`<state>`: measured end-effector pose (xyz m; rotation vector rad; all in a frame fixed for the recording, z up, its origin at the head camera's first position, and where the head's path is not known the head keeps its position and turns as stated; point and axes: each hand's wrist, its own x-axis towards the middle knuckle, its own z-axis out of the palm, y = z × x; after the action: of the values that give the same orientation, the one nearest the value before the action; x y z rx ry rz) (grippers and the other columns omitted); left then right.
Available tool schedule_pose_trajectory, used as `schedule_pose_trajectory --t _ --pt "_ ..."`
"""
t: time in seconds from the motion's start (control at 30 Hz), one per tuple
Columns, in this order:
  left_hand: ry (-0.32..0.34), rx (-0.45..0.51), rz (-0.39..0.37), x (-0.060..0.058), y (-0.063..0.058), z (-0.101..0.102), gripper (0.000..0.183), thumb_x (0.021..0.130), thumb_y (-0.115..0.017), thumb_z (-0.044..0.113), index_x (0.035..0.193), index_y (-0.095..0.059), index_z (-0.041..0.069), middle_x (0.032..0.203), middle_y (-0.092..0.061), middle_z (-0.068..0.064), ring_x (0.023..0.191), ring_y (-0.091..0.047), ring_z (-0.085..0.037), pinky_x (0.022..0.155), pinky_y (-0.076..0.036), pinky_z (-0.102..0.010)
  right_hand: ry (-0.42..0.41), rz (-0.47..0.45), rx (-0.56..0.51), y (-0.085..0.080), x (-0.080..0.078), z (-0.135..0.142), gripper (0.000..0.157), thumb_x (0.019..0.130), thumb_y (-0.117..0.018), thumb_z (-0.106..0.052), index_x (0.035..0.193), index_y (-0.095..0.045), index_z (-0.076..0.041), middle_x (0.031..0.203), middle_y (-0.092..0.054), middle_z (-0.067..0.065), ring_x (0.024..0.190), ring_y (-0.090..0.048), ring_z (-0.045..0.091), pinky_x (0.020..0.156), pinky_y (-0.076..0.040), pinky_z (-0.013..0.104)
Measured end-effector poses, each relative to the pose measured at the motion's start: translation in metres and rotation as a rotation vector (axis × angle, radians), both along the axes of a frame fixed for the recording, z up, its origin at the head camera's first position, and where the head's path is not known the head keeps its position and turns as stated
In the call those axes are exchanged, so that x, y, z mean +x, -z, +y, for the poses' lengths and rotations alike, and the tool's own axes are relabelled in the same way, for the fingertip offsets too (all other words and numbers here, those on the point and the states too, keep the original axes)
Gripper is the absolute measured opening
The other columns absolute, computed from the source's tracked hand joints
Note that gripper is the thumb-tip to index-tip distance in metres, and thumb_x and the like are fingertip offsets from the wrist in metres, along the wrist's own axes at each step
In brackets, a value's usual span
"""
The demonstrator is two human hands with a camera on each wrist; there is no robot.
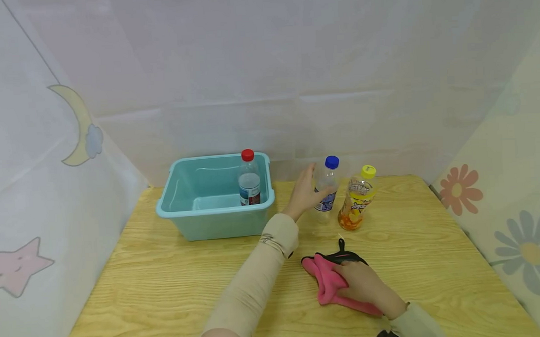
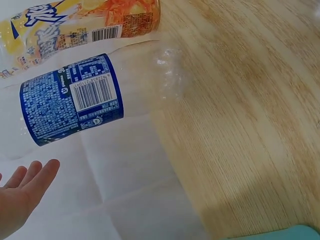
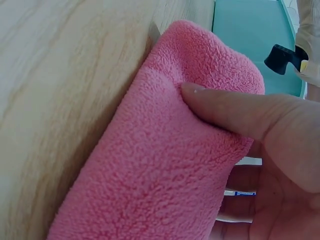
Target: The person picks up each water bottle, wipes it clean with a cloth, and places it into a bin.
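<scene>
My left hand [image 1: 306, 191] reaches to a clear bottle with a blue cap [image 1: 331, 162] and a blue label [image 2: 70, 97]. Its thumb and fingers are spread on either side of the bottle; in the left wrist view the fingers [image 2: 42, 177] are apart from it. My right hand [image 1: 363, 283] pinches a pink fleecy cloth [image 3: 145, 150], thumb [image 3: 220, 105] pressed into the pile and the other fingers behind. In the head view this cloth has a black side with a small black loop [image 1: 341, 244] and lies bunched on the wooden table [image 1: 167, 298].
Right of the blue-capped bottle stands a yellow-capped bottle [image 1: 357, 200] with some orange contents low down. At the left, a light blue basin [image 1: 222, 223] has a red-capped bottle [image 1: 249, 182] upright inside. White printed sheets [image 1: 256, 63] hang behind the table and at both sides.
</scene>
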<state>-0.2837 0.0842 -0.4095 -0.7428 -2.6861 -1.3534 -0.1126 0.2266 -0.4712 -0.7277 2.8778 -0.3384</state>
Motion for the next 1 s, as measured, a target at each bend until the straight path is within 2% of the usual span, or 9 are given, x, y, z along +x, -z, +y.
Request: schedule_pose_trajectory --t 0.1,0.33,0.47,0.6,0.87,1.0 --pt "0.015 0.008 -0.005 -0.002 0.002 0.003 0.082 0.083 -0.063 0.041 0.145 -0.018 0.012 0.142 -0.034 -0.009 0.128 -0.034 -0.022 0.101 -0.034 -0.041 0.004 0.003 0.006 0.000 0.001 0.000 0.045 0.067 -0.079 -0.023 0.102 -0.063 0.000 0.088 -0.062 0.010 0.080 -0.059 0.028 0.070 -0.049 0.044" --pt "0.072 -0.012 0.013 -0.006 0.010 0.008 0.078 0.087 -0.059 0.038 0.146 -0.016 0.012 0.148 -0.023 -0.005 0.133 -0.025 -0.020 0.106 -0.027 -0.036 0.011 0.012 0.002 0.000 0.001 0.002 0.048 0.069 -0.078 -0.023 0.105 -0.062 0.004 0.091 -0.064 0.014 0.084 -0.060 0.031 0.073 -0.049 0.046" --pt "0.060 0.025 0.023 -0.007 0.013 0.006 0.077 0.087 -0.060 0.038 0.146 -0.018 0.011 0.146 -0.028 -0.006 0.129 -0.033 -0.022 0.103 -0.033 -0.037 0.017 0.011 -0.017 0.000 0.002 0.001 0.048 0.070 -0.078 -0.021 0.106 -0.062 0.006 0.092 -0.065 0.014 0.086 -0.060 0.031 0.073 -0.050 0.045" --pt "0.049 0.022 0.042 -0.007 0.014 0.000 0.076 0.087 -0.060 0.037 0.145 -0.020 0.009 0.143 -0.033 -0.010 0.123 -0.041 -0.024 0.098 -0.038 -0.037 0.019 0.057 -0.030 0.000 0.002 -0.001 0.043 0.070 -0.077 -0.019 0.103 -0.063 0.005 0.088 -0.065 0.012 0.083 -0.061 0.029 0.071 -0.050 0.043" --pt "0.053 0.076 0.041 0.004 0.013 -0.014 0.074 0.086 -0.062 0.035 0.144 -0.022 0.012 0.139 -0.037 -0.011 0.123 -0.041 -0.023 0.096 -0.041 -0.035 0.060 0.104 -0.087 0.001 0.004 0.000 0.034 0.071 -0.074 -0.012 0.100 -0.063 0.001 0.082 -0.064 0.007 0.074 -0.061 0.023 0.063 -0.050 0.038" --pt "0.053 0.087 0.086 0.011 0.013 -0.020 0.073 0.085 -0.064 0.035 0.142 -0.026 0.011 0.135 -0.041 -0.010 0.120 -0.043 -0.022 0.093 -0.043 -0.035 0.096 0.112 -0.112 0.004 0.006 0.003 0.035 0.071 -0.074 -0.010 0.102 -0.062 0.002 0.086 -0.065 0.009 0.078 -0.062 0.027 0.067 -0.051 0.042"
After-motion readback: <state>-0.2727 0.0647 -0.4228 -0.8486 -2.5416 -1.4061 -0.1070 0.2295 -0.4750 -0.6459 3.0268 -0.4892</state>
